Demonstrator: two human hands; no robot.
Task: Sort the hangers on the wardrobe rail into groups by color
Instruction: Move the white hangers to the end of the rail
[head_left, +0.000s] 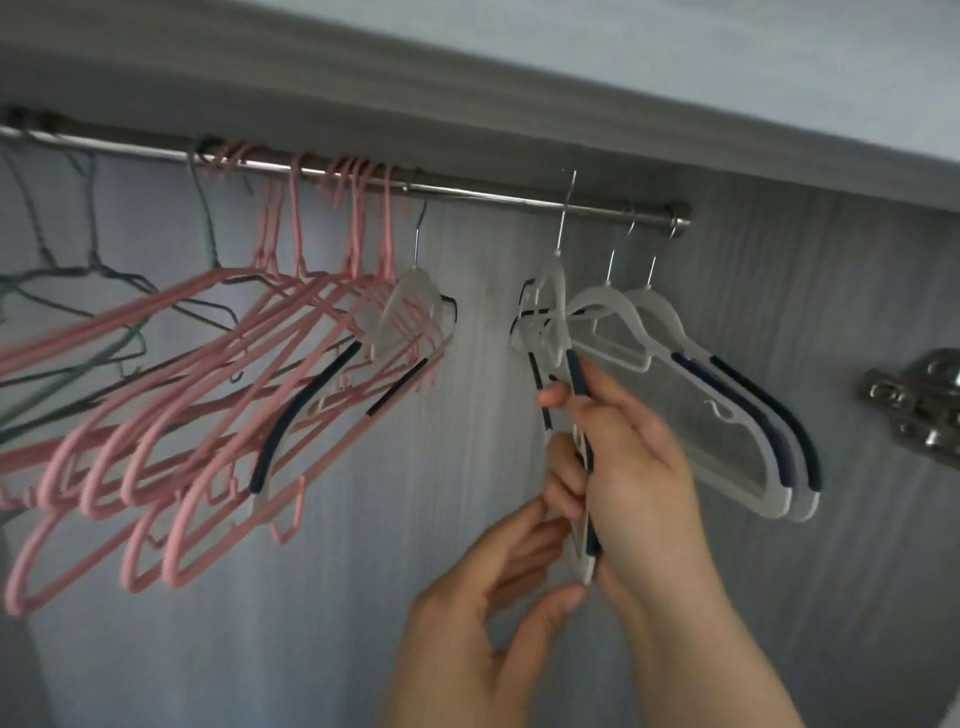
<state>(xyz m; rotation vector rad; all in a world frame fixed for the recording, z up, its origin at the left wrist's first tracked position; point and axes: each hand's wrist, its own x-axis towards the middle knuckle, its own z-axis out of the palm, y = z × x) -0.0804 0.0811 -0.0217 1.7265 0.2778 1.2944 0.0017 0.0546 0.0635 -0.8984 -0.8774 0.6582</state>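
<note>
Head view shows a shiny rail (493, 195) going from the upper left to the middle right of the frame. The right hand (628, 447) grips a white hanger (553, 291) by its long side, in the middle of the frame. The left hand (483, 613) pinches the bottom end of it between thumb and fingers. Its hook pokes up by the rail, but I cannot tell if it sits on the rail or not. A second white one may be tucked just behind it. It is too blurry to say.

Two more white hangers (727, 431) hang near the right end of the rail, just beside the held one. Pink hangers (208, 415) fill the left middle, and thin grey hangers (78, 270) hang at the far left. One lone white hanger (410, 296) hangs at the right edge of the pink bunch, touching them.

Some things could go wrong, I think. If both hands let go before the hook is over the rail, the held hanger will fall. It is also very close to the two on the right. Its arm could slip inside theirs and get stuck, and a tug could then pull them off too. The lone white one is mixed in with the pink arms. If it is pulled out fast, it may drag a pink one along. If it gets forgotten, the white group stays split.
</note>
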